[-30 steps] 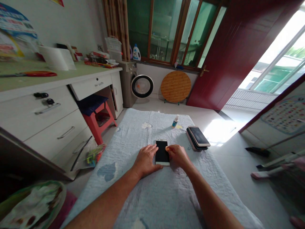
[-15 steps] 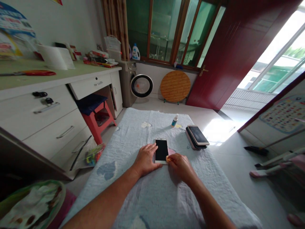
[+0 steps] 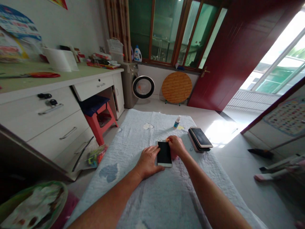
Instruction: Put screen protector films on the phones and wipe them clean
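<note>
A smartphone (image 3: pixel 164 154) with a white frame and dark screen lies face up on the cloth. My left hand (image 3: pixel 148 161) grips it along the left side, fingertips on that edge and thumb by the lower corner. Pinched in the fingers of my right hand (image 3: pixel 176 145) is a small orange-tan piece (image 3: pixel 167 139), mostly covered, its kind unclear; it touches the phone's top right corner. Beyond the hands a small spray bottle (image 3: pixel 176 122) stands upright. To the right sits a stack of phones (image 3: pixel 200 138), the top one with a light frame.
A pale blue cloth (image 3: pixel 133 130) covers the surface before me. On the left are white drawers (image 3: pixel 59 124), a red stool (image 3: pixel 100 119) and a bin (image 3: pixel 63 203). Behind stand a washing machine (image 3: pixel 130 86) with its door ajar and a round wooden board (image 3: pixel 176 87).
My right hand has slid with the small orange-tan piece from the phone's lower right edge up to its top right corner. My left hand keeps its hold. The view has shifted slightly.
</note>
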The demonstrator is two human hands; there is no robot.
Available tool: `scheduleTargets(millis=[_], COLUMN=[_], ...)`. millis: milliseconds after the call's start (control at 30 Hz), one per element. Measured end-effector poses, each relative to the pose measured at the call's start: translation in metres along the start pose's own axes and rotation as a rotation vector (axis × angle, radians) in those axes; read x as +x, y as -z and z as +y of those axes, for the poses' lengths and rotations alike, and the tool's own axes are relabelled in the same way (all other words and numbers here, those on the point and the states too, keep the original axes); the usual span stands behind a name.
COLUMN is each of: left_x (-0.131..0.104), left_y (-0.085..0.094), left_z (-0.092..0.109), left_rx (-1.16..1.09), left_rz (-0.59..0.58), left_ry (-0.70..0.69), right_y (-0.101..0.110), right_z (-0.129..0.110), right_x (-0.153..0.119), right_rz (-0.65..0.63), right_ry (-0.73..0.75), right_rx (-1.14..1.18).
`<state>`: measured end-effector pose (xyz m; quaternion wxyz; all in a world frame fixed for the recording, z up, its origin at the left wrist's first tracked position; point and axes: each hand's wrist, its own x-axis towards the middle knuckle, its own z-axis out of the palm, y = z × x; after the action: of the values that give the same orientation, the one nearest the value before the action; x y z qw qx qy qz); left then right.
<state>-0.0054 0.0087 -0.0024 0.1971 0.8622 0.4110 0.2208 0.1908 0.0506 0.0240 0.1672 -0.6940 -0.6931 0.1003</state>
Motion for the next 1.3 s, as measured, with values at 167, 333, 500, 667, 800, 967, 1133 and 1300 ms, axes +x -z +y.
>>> scheduleTargets(millis=[167,333,500,667,800,967,1133,1300], left_x=[0.0,-0.001,-0.001,-0.001,-0.002,-0.002,-0.002,-0.002], left_y=[0.003,0.009,0.01,0.013,0.012,0.008,0.002,0.0], left_z=[0.001,0.007,0.01,0.015,0.016,0.013,0.009,0.009], left_rx=[-0.02,-0.012,0.014,0.039,0.038,0.044,0.082,0.117], left_rz=[0.004,-0.01,0.002,0.008,0.03,0.048,0.03,0.004], left_ry=[-0.011,-0.013,-0.001,0.019,0.004,-0.003,0.012,0.018], right_y=[-0.001,-0.006,-0.013,-0.009,0.001,0.008,0.008,0.009], right_z=[-0.008,-0.023,-0.037,-0.028,-0.007,0.006,0.001,-0.003], right_x=[0.019,0.03,0.034,0.032,0.025,0.007,-0.018,-0.059], right_rz=[-0.069,-0.134,-0.177,-0.174,-0.142,-0.087,-0.065,-0.065], right_ry=[0.059,0.137,0.223,0.243,0.163,0.035,-0.079,-0.079], right_rx=[-0.035,-0.036,-0.025,-0.032,-0.05,-0.062,-0.03,0.077])
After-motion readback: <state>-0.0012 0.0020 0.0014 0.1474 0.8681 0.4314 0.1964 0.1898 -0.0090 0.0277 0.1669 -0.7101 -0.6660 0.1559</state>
